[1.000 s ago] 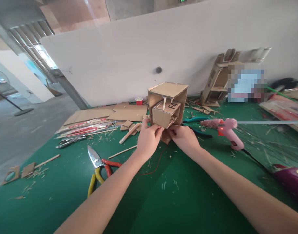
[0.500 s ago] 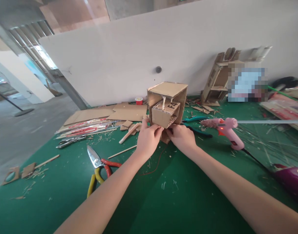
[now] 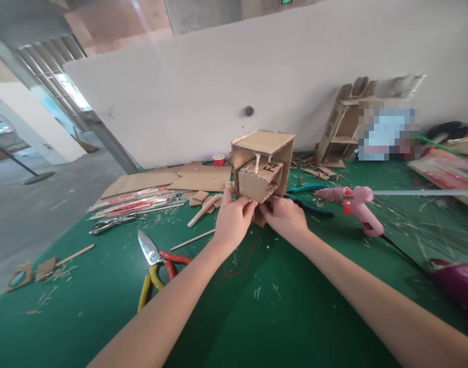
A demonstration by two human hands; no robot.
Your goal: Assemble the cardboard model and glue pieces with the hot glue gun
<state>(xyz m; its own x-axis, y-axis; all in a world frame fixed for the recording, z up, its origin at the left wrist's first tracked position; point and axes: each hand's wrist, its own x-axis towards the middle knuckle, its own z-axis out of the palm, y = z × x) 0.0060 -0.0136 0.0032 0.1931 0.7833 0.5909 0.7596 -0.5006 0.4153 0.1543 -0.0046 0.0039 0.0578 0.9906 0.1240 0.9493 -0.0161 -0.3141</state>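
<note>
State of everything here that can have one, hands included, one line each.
Left hand: at the cardboard box's base, grip unclear
Right hand: likewise
Cardboard box: upright, open-fronted
Pink glue gun: stick loaded, light lit
Red-and-yellow shears: lying flat, blades apparently closed
Teal pliers: handles spread, jaws unclear
Silver tool: lying flat, open or closed unclear

Soft daylight from upper left, edges stretched
</note>
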